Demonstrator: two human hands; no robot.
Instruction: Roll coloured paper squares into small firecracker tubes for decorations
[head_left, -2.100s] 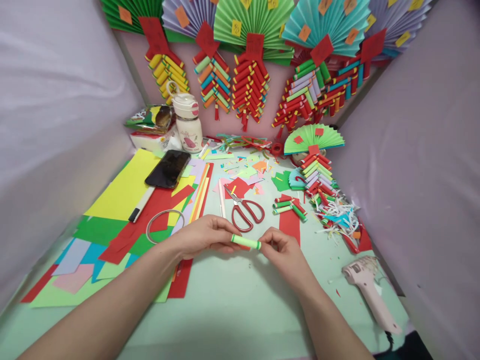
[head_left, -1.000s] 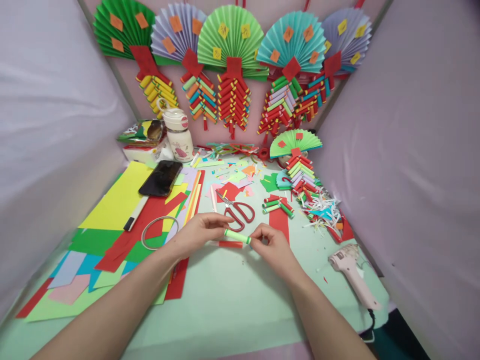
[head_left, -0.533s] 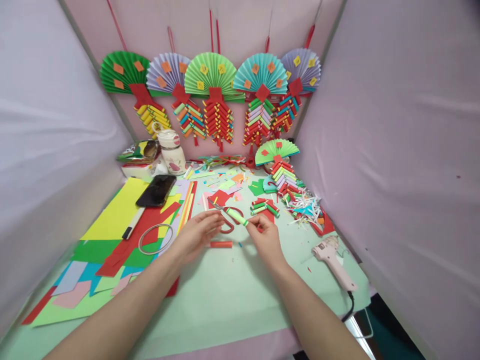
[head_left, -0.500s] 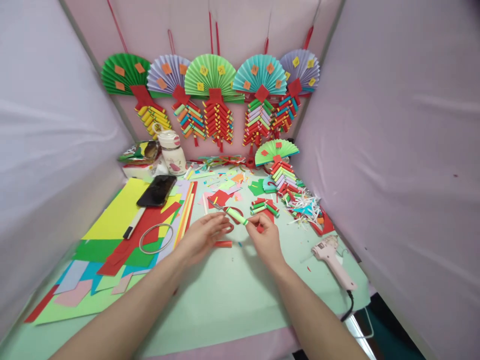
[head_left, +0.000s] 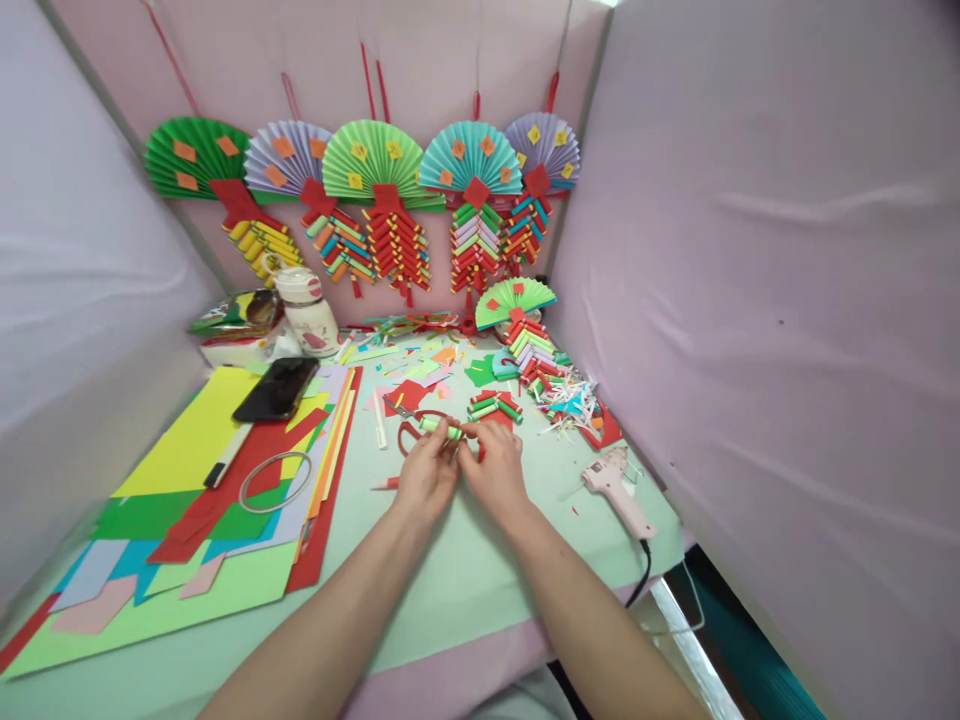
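Observation:
A small light-green paper roll [head_left: 442, 428] is pinched between both hands over the middle of the pale green table [head_left: 480, 560]. My left hand [head_left: 425, 475] grips its left part with closed fingers. My right hand [head_left: 491, 467] holds its right end, fingers curled. The two hands touch each other. Red-handled scissors [head_left: 411, 425] lie just behind my left hand. A thin red paper strip [head_left: 386, 484] lies on the table to the left of that hand.
Coloured paper sheets [head_left: 187, 500], a wire ring [head_left: 274, 482], a marker [head_left: 227, 456] and a black phone [head_left: 275, 389] lie left. A glue gun [head_left: 615, 485] rests right. Several finished rolls [head_left: 493, 406], scraps, a cup [head_left: 307, 312] and a fan decoration [head_left: 516, 296] sit behind; more fans [head_left: 375, 165] hang behind.
The view has pulled back and tilted up, showing more wall. My hands have closed together on the green roll. The red strip now lies left of my left hand.

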